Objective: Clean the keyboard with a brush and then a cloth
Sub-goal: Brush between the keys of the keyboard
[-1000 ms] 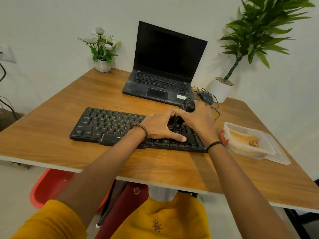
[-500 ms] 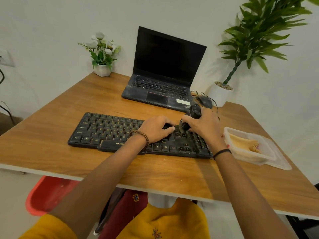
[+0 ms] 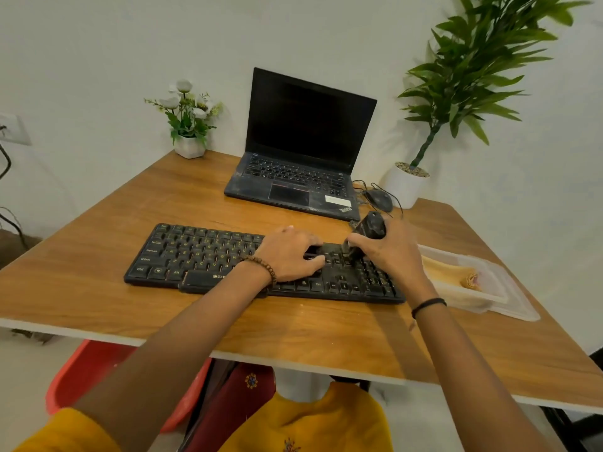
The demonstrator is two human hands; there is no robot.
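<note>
- the keyboard [image 3: 202,256], taken as the landmark, lies flat across the tabletop [image 3: 98,298], its front edge near the tabletop's front edge.
- the left hand [image 3: 290,256] rests palm-down on the keyboard's middle-right keys, fingers spread and flat, gripping nothing; judged to be pinning the keyboard so it does not slide under the strokes.
- the right hand [image 3: 391,252] is closed around the brush [image 3: 367,233], a dark stubby tool held tilted, its handle leaning back from the keyboard and its working end down on the keys just right of the left hand's fingertips; the tilt probably lets the bristles reach between key rows.
- the brushing step looks to be in hand; the cloth [image 3: 453,272], yellow and folded, waits in a clear container [image 3: 489,298] just right of the keyboard, near the right hand for the later wipe.
- open room: bare tabletop left of the keyboard and behind its left half.
- crowding: behind the keyboard's right end sit a laptop [image 3: 303,158] and a wired mouse [image 3: 378,199], so back strokes there have little room.
</note>
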